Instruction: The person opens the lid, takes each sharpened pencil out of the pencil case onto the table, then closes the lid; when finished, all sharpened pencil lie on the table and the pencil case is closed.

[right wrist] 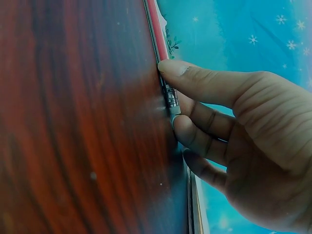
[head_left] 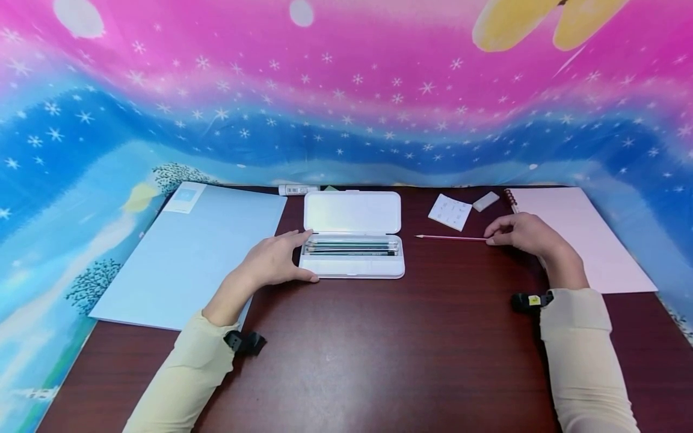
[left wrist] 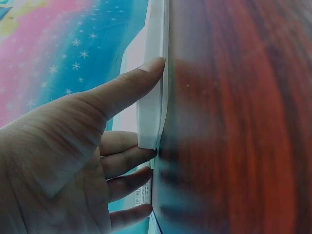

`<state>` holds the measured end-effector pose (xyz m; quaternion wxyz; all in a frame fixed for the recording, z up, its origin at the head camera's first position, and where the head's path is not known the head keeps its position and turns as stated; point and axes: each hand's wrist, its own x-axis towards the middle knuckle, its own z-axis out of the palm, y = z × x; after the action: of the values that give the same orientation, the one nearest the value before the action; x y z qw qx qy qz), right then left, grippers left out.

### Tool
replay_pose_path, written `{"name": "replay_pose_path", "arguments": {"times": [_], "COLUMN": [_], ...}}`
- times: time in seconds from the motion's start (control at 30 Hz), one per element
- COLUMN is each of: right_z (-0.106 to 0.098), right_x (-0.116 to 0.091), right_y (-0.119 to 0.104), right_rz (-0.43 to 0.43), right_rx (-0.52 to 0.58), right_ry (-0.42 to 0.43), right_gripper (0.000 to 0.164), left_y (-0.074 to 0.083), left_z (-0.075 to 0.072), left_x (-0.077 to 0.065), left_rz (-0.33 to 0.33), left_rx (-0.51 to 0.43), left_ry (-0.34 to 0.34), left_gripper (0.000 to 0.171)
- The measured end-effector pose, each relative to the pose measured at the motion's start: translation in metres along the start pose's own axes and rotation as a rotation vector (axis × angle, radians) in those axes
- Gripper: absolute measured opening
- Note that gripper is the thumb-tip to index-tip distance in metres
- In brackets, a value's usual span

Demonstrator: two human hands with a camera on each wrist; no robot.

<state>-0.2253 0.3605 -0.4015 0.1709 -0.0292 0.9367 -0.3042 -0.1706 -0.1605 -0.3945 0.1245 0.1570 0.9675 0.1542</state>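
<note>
From the right-wrist view only: silver ferrule (right wrist: 171,96) on pencil (right wrist: 156,29)

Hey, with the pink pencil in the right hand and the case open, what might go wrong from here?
The right hand pinches the pink pencil near its eraser end, so the pointed tip might swing or slip. The left hand holds one end of the open case, so a nudge could slide it or shift the lid.

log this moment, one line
left hand: holds open pencil case | right hand: pinches red pencil near eraser end | other pencils: in case
</note>
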Motion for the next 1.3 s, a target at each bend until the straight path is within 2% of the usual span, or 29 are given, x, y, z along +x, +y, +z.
{"name": "replay_pose_path", "arguments": {"times": [0.1, 0.23, 0.33, 0.53, 0.73, 0.93, 1.07, 1.17, 1.3], "right_z": [-0.001, -0.004, -0.007, 0.001, 0.025, 0.060, 0.082, 0.094, 0.105], "right_x": [0.000, -0.004, -0.008, -0.015, -0.006, 0.006, 0.009, 0.010, 0.010], "right_y": [-0.001, -0.012, -0.032, -0.078, -0.117, -0.151, -0.169, -0.179, -0.185], "right_rz": [0.005, -0.034, -0.097, -0.271, -0.409, -0.466, -0.512, -0.525, -0.499], "right_rx": [-0.014, -0.072, -0.122, -0.113, -0.129, -0.160, -0.219, -0.293, -0.377], "right_ry": [-0.001, 0.013, 0.051, 0.100, 0.086, -0.019, -0.076, -0.097, -0.118], "right_gripper": [0.029, 0.033, 0.031, 0.024, 0.025, 0.027, 0.025, 0.024, 0.024], "left_y": [0.001, 0.000, 0.000, 0.000, 0.001, 0.002, 0.003, 0.002, 0.002], "left_z": [0.000, 0.000, -0.001, -0.001, -0.001, -0.002, -0.001, 0.000, -0.001], "left_x": [0.001, 0.001, 0.000, 0.001, 0.000, -0.001, -0.001, -0.001, -0.002], "left_rz": [0.004, 0.005, 0.005, 0.010, 0.005, 0.005, 0.006, 0.006, 0.007], "left_rx": [-0.002, 0.002, 0.004, 0.005, 0.005, -0.002, -0.007, -0.011, -0.012], "left_ry": [0.001, -0.001, -0.003, -0.007, -0.005, 0.002, 0.003, 0.004, 0.004], "left_gripper": [0.104, 0.104, 0.105, 0.104, 0.105, 0.104, 0.104, 0.103, 0.103]}}
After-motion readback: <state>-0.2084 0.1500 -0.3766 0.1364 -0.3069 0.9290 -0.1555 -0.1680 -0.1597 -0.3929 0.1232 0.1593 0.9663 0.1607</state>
